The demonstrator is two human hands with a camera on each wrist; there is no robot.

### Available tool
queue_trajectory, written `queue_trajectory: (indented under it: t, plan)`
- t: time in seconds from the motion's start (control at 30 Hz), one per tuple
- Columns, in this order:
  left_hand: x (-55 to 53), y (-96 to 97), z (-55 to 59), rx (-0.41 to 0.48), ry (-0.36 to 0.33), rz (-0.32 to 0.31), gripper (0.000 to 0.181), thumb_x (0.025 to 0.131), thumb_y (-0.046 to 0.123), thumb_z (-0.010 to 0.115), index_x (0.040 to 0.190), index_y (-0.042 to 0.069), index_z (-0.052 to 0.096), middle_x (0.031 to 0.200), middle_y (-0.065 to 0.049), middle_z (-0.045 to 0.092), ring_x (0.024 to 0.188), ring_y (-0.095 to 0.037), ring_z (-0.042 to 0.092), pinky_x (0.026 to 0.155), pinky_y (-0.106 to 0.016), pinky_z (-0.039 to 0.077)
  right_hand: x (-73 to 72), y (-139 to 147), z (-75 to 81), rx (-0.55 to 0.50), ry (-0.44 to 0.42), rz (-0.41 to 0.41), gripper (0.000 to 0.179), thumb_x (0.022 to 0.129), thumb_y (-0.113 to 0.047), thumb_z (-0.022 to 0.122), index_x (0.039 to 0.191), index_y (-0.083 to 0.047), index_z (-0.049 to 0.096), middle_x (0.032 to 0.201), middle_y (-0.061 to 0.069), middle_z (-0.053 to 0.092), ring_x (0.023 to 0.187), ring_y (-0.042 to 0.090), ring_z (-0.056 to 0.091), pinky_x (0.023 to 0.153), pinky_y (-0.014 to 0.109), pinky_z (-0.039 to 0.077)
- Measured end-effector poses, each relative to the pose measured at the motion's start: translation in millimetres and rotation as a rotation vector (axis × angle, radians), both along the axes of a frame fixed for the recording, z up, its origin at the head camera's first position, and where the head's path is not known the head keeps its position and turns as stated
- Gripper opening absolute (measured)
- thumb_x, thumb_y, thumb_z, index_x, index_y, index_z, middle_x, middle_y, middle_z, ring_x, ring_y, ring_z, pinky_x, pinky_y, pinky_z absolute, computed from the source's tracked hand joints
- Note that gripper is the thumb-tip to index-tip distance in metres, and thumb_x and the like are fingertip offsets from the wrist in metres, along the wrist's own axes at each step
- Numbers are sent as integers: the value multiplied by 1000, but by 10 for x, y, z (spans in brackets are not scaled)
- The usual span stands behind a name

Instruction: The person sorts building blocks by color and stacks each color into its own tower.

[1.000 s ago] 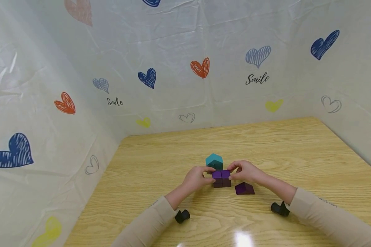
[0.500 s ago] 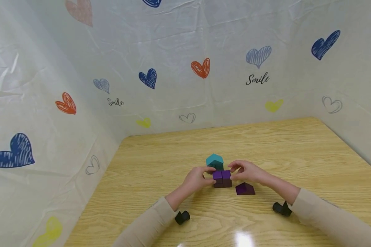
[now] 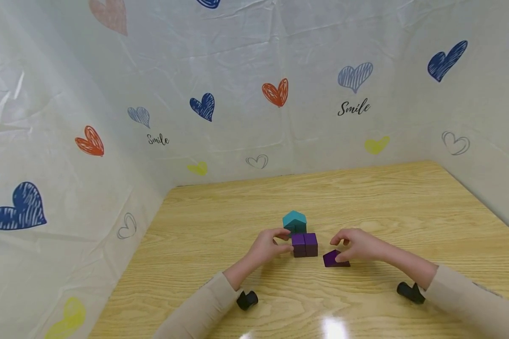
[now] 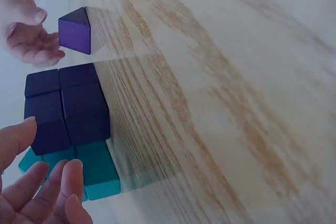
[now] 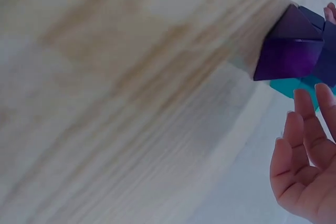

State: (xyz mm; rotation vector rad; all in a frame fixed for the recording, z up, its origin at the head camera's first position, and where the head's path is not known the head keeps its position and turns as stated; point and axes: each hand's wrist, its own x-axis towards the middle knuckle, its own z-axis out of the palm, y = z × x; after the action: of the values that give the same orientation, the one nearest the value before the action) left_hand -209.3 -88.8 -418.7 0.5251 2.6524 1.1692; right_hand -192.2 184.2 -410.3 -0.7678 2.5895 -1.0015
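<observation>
Purple cubes stand stacked in a squarish group at the table's middle, made up of several in the left wrist view. Beside their left face is my left hand, thumb and fingers spread apart, with a thumb tip close to a cube. Right of the stack lies a purple triangular prism, its sloped face plain in the right wrist view. My right hand hovers over it, thumb overlapping it and fingers parted. Directly behind the cubes stand teal blocks, topped by a pointed roof shape and partly hidden.
The wooden table reaches back to a white sheet printed with hearts, which also hangs along both sides. Black wrist devices sit below both sleeves. Light reflects off the table's front.
My right hand has left the right side of the purple cubes and moved right, over the prism. My left hand has eased slightly left, away from the cubes.
</observation>
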Motion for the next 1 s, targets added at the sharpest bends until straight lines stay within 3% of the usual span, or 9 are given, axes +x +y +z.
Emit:
queue_trajectory:
  t: [0.37,0.6,1.0]
  plan:
    - [-4,11,-20,57,-29,33,36,79,22,72,111,8,64,103,-8,66,64,-8,51,55,-21,43,51,13,-52,47,128,22,28,69,-16,77,89,-2,64,86,0,62,78,14,54,66,27,44]
    - [3,16,-26,112,-73,36,34,79,19,72,109,6,64,102,-10,65,68,-11,52,55,-23,44,67,-15,-72,90,149,-7,25,68,-14,77,87,-7,64,83,-3,59,78,15,52,66,28,43]
    - [-5,56,-22,103,-108,54,35,79,21,73,110,9,64,98,-4,65,65,-11,51,55,-24,44,69,-28,-110,136,158,-7,24,68,-13,77,86,-8,62,80,-5,59,73,10,51,62,26,41]
